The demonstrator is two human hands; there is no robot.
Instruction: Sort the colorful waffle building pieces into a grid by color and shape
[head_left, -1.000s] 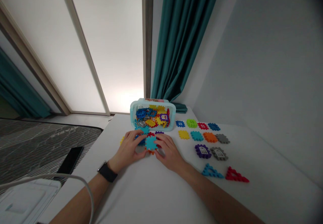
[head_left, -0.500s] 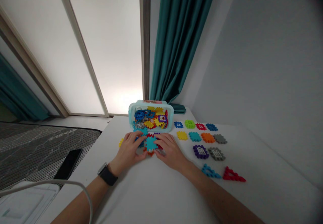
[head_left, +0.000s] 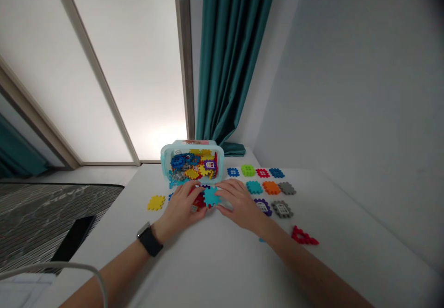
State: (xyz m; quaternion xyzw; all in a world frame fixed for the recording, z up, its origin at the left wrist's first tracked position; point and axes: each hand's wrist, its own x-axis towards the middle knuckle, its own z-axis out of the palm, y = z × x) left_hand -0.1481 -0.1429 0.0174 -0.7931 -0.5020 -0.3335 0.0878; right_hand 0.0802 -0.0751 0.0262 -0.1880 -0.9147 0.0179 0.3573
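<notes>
The left hand and the right hand are together at the middle of the white desk, their fingertips meeting around a small cluster of interlocking plastic pieces. A teal notched plastic square lies between them, closer to neither hand by much. The right hand's fingers press against its right edge, while the left hand's fingertips reach its left edge. The square has no clear long axis: its sides are nearly equal, and one corner points toward the far end of the desk.

Just left of it and partly under the left hand sits a red notched plastic piece, touching the teal square. Neither hand can be told to be clamping or merely resting, as the fingers hide the contact.

Directly beyond the hands, a pale aqua plastic tub lies tilted, packed with mixed pieces. Left of the left hand lies a yellow notched plastic square. To the right, rows of blue, green, red, teal, orange, grey and purple pieces spread across the desk, with a red plastic triangle nearest the right forearm. A black wristwatch circles the left wrist.
</notes>
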